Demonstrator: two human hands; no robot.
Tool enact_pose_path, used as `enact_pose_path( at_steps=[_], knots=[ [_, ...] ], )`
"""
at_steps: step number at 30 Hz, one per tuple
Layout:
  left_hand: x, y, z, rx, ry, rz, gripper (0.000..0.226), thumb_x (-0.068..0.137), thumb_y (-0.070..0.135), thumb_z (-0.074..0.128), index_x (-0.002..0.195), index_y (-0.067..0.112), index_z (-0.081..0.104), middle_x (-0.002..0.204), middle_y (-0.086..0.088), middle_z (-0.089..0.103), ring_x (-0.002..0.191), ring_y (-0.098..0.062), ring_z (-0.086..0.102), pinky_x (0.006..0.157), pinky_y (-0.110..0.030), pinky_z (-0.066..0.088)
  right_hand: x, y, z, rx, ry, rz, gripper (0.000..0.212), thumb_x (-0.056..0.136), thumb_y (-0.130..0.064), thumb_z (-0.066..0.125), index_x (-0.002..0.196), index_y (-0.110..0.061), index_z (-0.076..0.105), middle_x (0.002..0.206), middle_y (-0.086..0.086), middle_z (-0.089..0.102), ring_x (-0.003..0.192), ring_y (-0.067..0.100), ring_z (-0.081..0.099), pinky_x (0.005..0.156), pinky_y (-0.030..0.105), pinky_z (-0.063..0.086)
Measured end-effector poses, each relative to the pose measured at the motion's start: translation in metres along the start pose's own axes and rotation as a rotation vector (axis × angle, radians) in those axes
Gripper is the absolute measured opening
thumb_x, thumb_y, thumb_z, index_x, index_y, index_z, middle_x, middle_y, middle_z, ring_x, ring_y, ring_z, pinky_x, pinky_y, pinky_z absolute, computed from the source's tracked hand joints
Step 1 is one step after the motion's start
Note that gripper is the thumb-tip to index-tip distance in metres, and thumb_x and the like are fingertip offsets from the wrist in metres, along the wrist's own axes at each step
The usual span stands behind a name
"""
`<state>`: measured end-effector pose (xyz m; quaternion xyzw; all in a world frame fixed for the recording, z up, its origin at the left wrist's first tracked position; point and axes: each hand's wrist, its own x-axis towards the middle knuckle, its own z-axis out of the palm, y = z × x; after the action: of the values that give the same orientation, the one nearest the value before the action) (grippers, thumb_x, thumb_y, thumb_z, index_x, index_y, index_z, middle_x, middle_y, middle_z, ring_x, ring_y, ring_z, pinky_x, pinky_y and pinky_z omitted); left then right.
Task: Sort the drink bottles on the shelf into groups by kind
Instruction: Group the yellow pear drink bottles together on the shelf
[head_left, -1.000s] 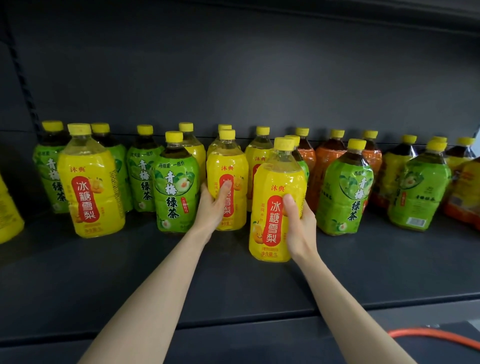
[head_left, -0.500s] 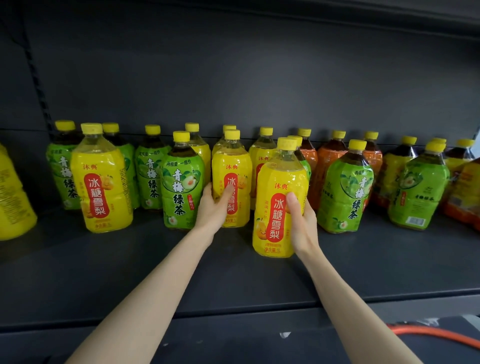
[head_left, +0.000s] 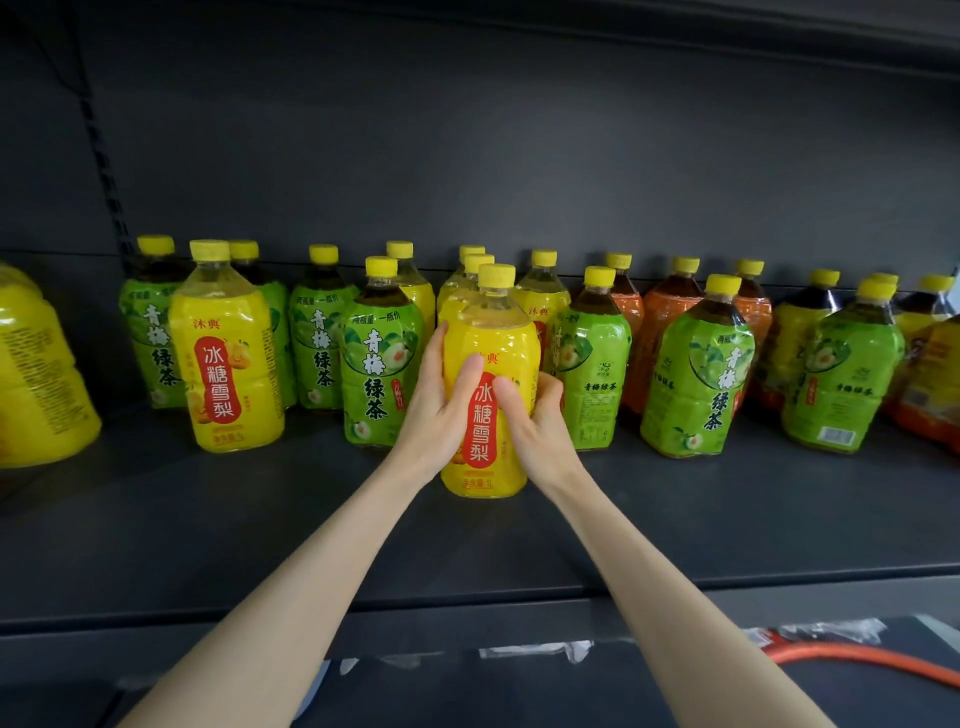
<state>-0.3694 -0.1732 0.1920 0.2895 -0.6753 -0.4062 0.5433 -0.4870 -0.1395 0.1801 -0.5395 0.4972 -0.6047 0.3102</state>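
I see my left hand and right hand both wrapped round one yellow bottle, forward of the row at the shelf's back edge.

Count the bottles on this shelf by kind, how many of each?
Yellow-label plastic bottles of pale drink: 7, one held in both hands
Green-label plastic bottles of dark tea: 7
Orange-label plastic bottles: 3
Yellow-label plastic bottles of dark tea, far right: 2
Total: 19; a few more at the right edge are too hidden to sort.

The left edge crops a yellow bottle; the front bottle mostly hides 2 behind.
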Motion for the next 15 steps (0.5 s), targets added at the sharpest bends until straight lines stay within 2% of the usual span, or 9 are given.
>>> enact_pose_path(
  at_steps=[2,5,6,8,10,15],
  knots=[
    [0.001,-0.002,-0.002,0.019,0.002,0.006,0.073,0.086,0.06,0.045,0.148,0.032,0.017,0.145,0.001,0.039,0.128,-0.015,0.046,0.102,-0.04,0.044,0.001,0.0,-0.001,0.002,-0.018,0.003,0.067,0.078,-0.053,0.059,0.124,-0.02,0.024,0.125,0.001,0.049,0.112,0.017,0.059,0.094,0.042,0.053],
    [0.003,-0.001,-0.004,0.026,0.01,0.008,0.07,0.087,0.056,0.047,0.147,0.028,0.021,0.141,0.0,0.042,0.125,-0.017,0.048,0.098,-0.037,0.048,0.0,0.0,-0.009,0.04,-0.118,0.018,0.059,0.088,-0.038,0.059,0.133,-0.021,0.025,0.122,-0.005,0.054,0.109,0.011,0.061,0.092,0.037,0.054],
    [0.004,-0.001,-0.004,0.023,0.015,0.006,0.07,0.086,0.054,0.046,0.146,0.027,0.022,0.14,-0.001,0.043,0.124,-0.018,0.048,0.097,-0.037,0.048,0.0,0.001,-0.011,0.035,-0.145,0.024,0.062,0.088,-0.037,0.059,0.137,-0.02,0.024,0.123,-0.007,0.054,0.11,0.01,0.06,0.093,0.036,0.054],
    [0.004,-0.003,-0.006,0.034,0.024,0.006,0.07,0.086,0.058,0.047,0.145,0.03,0.023,0.141,0.0,0.041,0.125,-0.018,0.047,0.097,-0.039,0.048,-0.001,0.003,-0.013,0.008,-0.178,0.023,0.076,0.084,-0.042,0.06,0.145,-0.019,0.022,0.13,-0.005,0.054,0.115,0.012,0.059,0.096,0.038,0.053],
    [0.005,-0.005,-0.007,0.055,0.032,0.0,0.071,0.085,0.062,0.047,0.145,0.034,0.021,0.143,0.001,0.039,0.127,-0.018,0.045,0.097,-0.04,0.048,-0.002,0.004,-0.013,-0.012,-0.187,0.021,0.08,0.083,-0.044,0.059,0.149,-0.019,0.019,0.135,-0.003,0.053,0.118,0.013,0.058,0.099,0.04,0.051],
    [0.007,-0.003,-0.003,0.01,-0.005,-0.034,0.057,0.096,0.041,0.038,0.146,0.033,0.013,0.137,0.002,0.04,0.117,-0.014,0.049,0.091,-0.032,0.049,0.0,0.005,-0.011,-0.067,-0.153,-0.002,0.068,0.094,-0.036,0.053,0.15,-0.018,0.018,0.137,-0.001,0.053,0.118,0.013,0.058,0.097,0.038,0.052]
  ],
)
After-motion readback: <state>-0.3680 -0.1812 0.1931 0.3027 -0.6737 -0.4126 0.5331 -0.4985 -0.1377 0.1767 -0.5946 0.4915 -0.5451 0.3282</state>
